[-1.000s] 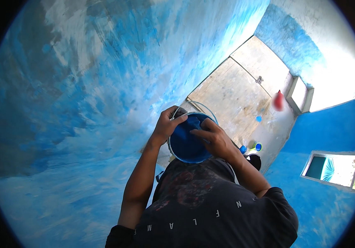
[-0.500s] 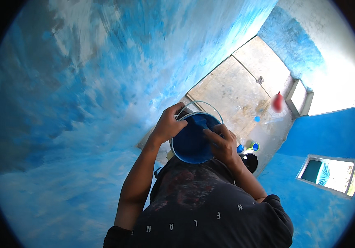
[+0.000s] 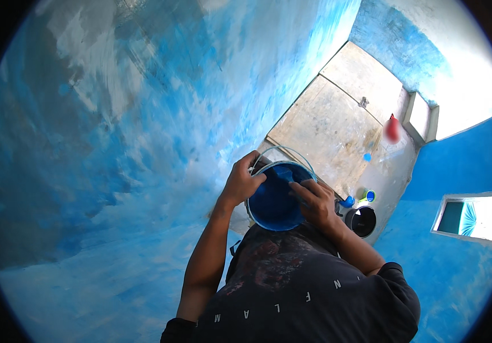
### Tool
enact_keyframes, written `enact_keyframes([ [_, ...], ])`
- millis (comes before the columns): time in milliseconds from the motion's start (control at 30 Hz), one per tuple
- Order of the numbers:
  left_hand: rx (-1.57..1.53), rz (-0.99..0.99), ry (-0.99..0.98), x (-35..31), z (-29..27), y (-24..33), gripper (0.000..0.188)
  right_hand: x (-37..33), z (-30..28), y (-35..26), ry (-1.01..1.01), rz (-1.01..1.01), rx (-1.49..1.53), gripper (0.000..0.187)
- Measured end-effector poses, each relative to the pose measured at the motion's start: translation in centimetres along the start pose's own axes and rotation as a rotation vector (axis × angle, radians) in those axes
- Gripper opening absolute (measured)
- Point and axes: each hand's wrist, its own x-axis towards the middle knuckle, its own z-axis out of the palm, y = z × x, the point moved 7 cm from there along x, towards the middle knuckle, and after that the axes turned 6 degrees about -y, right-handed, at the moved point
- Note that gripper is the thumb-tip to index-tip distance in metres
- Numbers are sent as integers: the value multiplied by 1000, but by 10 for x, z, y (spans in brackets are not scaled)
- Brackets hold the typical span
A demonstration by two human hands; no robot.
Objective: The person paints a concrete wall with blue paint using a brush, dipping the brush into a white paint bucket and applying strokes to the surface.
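Observation:
A round bucket (image 3: 270, 208) with blue paint on its inner wall is held in front of my body, its mouth turned up towards me. My left hand (image 3: 242, 182) is closed on its left rim, thumb over the edge. At the right rim, my right hand (image 3: 317, 203) has its fingers curled over the opening. They grip what looks like a blue-coated paintbrush (image 3: 283, 173), its broad end inside the bucket against the far wall. A thin wire handle (image 3: 289, 150) arches beyond the far rim.
A wall streaked with blue paint (image 3: 143, 131) rises close on my left. Pale boards (image 3: 320, 128) cover the floor ahead. Right of the bucket stand a black bucket (image 3: 362, 222), a small green-rimmed pot (image 3: 370, 196) and a blue object (image 3: 347, 202). Farther off are a red object (image 3: 392, 130) and a window opening (image 3: 469, 216).
The view has shifted, so the bucket and both hands sit slightly farther right and lower. Both hands keep their holds, and the black bucket shows more fully.

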Motion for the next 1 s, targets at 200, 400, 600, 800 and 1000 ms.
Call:
enact_keyframes([
  [200, -275, 40, 9, -1, 3, -14, 12, 21, -14, 19, -220, 146, 310, 25],
  [400, -660, -16, 26, -3, 19, -12, 18, 30, -10, 26, -398, 2, 335, 18],
  [600, -299, 180, 63, -16, 28, 30, 19, 36, 3, 29, -746, 117, 333, 25],
  [800, -379, 194, 196, -23, 10, 27, 19, 57, 24, 31, -871, 214, 531, 41],
  [1000, -434, 228, 223, -36, 8, 36, 18, 54, 51, 21, -1067, 285, 721, 40],
])
